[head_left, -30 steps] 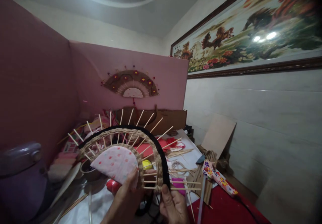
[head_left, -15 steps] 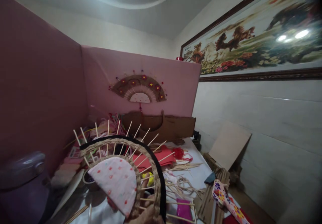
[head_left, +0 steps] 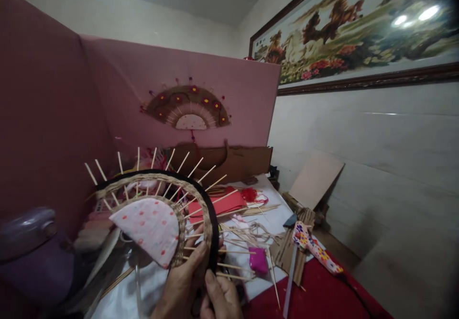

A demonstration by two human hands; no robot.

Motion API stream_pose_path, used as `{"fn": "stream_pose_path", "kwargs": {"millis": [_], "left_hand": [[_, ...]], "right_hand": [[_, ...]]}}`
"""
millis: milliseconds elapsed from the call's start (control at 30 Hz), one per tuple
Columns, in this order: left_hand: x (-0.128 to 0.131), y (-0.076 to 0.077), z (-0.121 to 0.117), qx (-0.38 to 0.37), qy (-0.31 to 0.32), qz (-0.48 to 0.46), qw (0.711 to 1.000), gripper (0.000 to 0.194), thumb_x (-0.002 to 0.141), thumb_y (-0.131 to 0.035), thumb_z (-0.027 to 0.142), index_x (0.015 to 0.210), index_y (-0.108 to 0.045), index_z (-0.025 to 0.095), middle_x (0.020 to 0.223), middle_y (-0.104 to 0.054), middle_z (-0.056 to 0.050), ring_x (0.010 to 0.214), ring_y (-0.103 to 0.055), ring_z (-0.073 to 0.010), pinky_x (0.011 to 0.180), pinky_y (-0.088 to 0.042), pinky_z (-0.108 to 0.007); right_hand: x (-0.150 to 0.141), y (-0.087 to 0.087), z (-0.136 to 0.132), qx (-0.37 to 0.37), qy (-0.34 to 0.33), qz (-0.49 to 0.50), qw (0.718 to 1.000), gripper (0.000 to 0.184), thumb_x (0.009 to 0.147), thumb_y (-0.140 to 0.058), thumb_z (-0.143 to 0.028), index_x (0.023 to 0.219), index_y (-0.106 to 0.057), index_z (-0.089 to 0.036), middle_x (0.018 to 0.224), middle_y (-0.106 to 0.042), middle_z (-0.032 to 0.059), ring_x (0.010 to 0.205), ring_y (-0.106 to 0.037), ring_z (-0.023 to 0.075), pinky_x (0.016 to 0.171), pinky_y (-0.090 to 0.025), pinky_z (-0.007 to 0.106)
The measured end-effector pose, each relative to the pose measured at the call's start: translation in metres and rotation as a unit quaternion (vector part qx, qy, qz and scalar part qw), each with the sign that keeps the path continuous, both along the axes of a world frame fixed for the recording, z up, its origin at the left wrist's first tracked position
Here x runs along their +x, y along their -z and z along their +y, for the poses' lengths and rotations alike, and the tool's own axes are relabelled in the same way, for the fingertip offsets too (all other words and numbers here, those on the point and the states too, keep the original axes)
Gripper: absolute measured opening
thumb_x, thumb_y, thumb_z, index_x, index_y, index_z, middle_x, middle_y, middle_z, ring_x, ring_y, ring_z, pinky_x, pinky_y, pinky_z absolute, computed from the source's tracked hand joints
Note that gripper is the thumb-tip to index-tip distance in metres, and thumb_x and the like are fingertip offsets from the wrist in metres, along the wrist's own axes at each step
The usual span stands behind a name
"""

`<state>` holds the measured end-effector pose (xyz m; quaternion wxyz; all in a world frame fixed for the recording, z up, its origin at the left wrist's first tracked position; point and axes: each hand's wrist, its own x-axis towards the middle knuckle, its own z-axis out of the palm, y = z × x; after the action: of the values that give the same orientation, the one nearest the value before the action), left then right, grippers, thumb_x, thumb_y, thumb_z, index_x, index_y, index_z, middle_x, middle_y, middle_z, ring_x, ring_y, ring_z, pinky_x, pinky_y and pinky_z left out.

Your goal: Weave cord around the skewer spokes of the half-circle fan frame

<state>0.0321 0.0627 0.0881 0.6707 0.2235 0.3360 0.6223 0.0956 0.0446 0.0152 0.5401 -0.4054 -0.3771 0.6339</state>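
A half-round woven fan frame point(head_left: 145, 230) is held up, tilted, over the table. Its base is a white half-disc with red spots, and thin sticks fan out through bands of twine. A black strip point(head_left: 211, 214) runs along the outer twine band. My left hand point(head_left: 181, 283) grips the frame near its lower right end, thumb in front and some fingers behind. Close beside it, my right hand point(head_left: 223, 296) has thumb and fingers pressed together at the lower end of the black strip. Part of this grip is hidden at the bottom edge.
A finished fan point(head_left: 190, 108) hangs on the pink board point(head_left: 244, 94). Rightward lie a magenta packet point(head_left: 258, 260), loose twine point(head_left: 256, 233), red paper point(head_left: 225, 203), corrugated cardboard point(head_left: 285, 257) and a floral glue gun point(head_left: 315, 249) with a cable. A purple container point(head_left: 32, 257) stands left.
The view has tipped downward, so more of the table shows. The fan frame sits further left and higher in view. Both hands now show clearly at its lower right end.
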Motion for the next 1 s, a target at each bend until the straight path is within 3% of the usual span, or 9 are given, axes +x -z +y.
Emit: {"fn": "stream_pose_path", "kwargs": {"millis": [133, 233, 367, 467, 500, 567, 667, 733, 1000], "left_hand": [[-0.008, -0.003, 0.004, 0.050, -0.005, 0.021, 0.999, 0.067, 0.072, -0.064, 0.017, 0.133, -0.037, 0.026, 0.098, -0.070, -0.006, 0.091, -0.065, -0.0227, 0.077, -0.053, -0.031], [-0.013, -0.003, 0.007, 0.090, -0.015, 0.031, 0.995, 0.066, 0.073, -0.064, 0.016, 0.133, -0.037, 0.025, 0.102, -0.069, -0.006, 0.094, -0.064, -0.0215, 0.078, -0.053, -0.027], [-0.016, -0.002, 0.009, 0.113, -0.010, 0.078, 0.990, 0.063, 0.077, -0.061, 0.021, 0.134, -0.036, 0.023, 0.106, -0.067, -0.008, 0.095, -0.063, -0.0230, 0.075, -0.054, -0.028], [-0.017, 0.000, 0.010, 0.117, -0.003, 0.109, 0.987, 0.062, 0.078, -0.060, 0.025, 0.135, -0.036, 0.023, 0.109, -0.066, -0.010, 0.092, -0.064, -0.0247, 0.073, -0.054, -0.031], [-0.017, 0.000, 0.010, 0.118, -0.006, 0.110, 0.987, 0.062, 0.077, -0.060, 0.025, 0.134, -0.037, 0.024, 0.110, -0.065, -0.010, 0.091, -0.064, -0.0243, 0.074, -0.054, -0.031], [-0.017, 0.000, 0.011, 0.122, -0.015, 0.111, 0.986, 0.061, 0.076, -0.061, 0.025, 0.133, -0.039, 0.024, 0.110, -0.065, -0.009, 0.091, -0.065, -0.0235, 0.075, -0.053, -0.030], [-0.018, 0.000, 0.011, 0.125, -0.019, 0.122, 0.984, 0.060, 0.075, -0.062, 0.027, 0.131, -0.041, 0.025, 0.111, -0.065, -0.010, 0.088, -0.065, -0.0242, 0.072, -0.054, -0.032], [-0.019, -0.001, 0.011, 0.121, -0.025, 0.120, 0.985, 0.062, 0.074, -0.064, 0.027, 0.131, -0.042, 0.026, 0.112, -0.064, -0.009, 0.088, -0.066, -0.0244, 0.070, -0.054, -0.032], [-0.020, -0.003, 0.013, 0.130, -0.024, 0.096, 0.987, 0.064, 0.075, -0.063, 0.023, 0.134, -0.037, 0.027, 0.112, -0.065, -0.007, 0.087, -0.066, -0.0215, 0.073, -0.054, -0.029]], "right_hand": [[0.008, -0.008, -0.005, 0.071, -0.051, -0.047, 0.995, 0.050, 0.074, -0.044, -0.067, 0.063, -0.044, -0.018, 0.036, -0.028, -0.0102, 0.031, -0.020, 0.0029, 0.033, -0.012, 0.016], [0.023, -0.010, -0.007, 0.149, -0.063, -0.164, 0.973, 0.045, 0.083, -0.036, -0.059, 0.069, -0.049, -0.018, 0.039, -0.024, -0.0099, 0.032, -0.022, 0.0047, 0.034, -0.013, 0.018], [0.051, -0.019, -0.007, 0.309, -0.023, -0.400, 0.863, 0.036, 0.090, -0.032, -0.038, 0.069, -0.054, -0.018, 0.045, -0.041, -0.0027, 0.041, -0.041, 0.0093, 0.042, -0.024, 0.021], [0.066, -0.032, -0.007, 0.396, 0.008, -0.463, 0.793, 0.036, 0.090, -0.033, -0.029, 0.061, -0.052, -0.018, 0.058, -0.054, 0.0033, 0.062, -0.051, 0.0148, 0.061, -0.034, 0.026], [0.069, -0.037, -0.007, 0.403, 0.006, -0.456, 0.794, 0.037, 0.090, -0.034, -0.028, 0.060, -0.052, -0.018, 0.060, -0.056, 0.0035, 0.068, -0.052, 0.0157, 0.066, -0.035, 0.027], [0.073, -0.043, -0.006, 0.366, -0.019, -0.414, 0.833, 0.037, 0.092, -0.033, -0.030, 0.064, -0.054, -0.018, 0.058, -0.055, 0.0016, 0.066, -0.051, 0.0143, 0.065, -0.035, 0.026], [0.076, -0.045, -0.004, 0.257, -0.061, -0.327, 0.907, 0.035, 0.092, -0.031, -0.037, 0.076, -0.055, -0.017, 0.049, -0.041, -0.0048, 0.048, -0.040, 0.0093, 0.049, -0.029, 0.021], [0.078, -0.045, -0.001, 0.229, -0.052, -0.302, 0.924, 0.035, 0.091, -0.033, -0.040, 0.077, -0.055, -0.017, 0.050, -0.034, -0.0062, 0.045, -0.034, 0.0084, 0.045, -0.024, 0.021], [0.086, -0.061, 0.014, 0.316, -0.001, -0.399, 0.861, 0.030, 0.089, -0.040, -0.033, 0.072, -0.058, -0.016, 0.055, -0.045, -0.0030, 0.051, -0.040, 0.0096, 0.051, -0.027, 0.022]]}}
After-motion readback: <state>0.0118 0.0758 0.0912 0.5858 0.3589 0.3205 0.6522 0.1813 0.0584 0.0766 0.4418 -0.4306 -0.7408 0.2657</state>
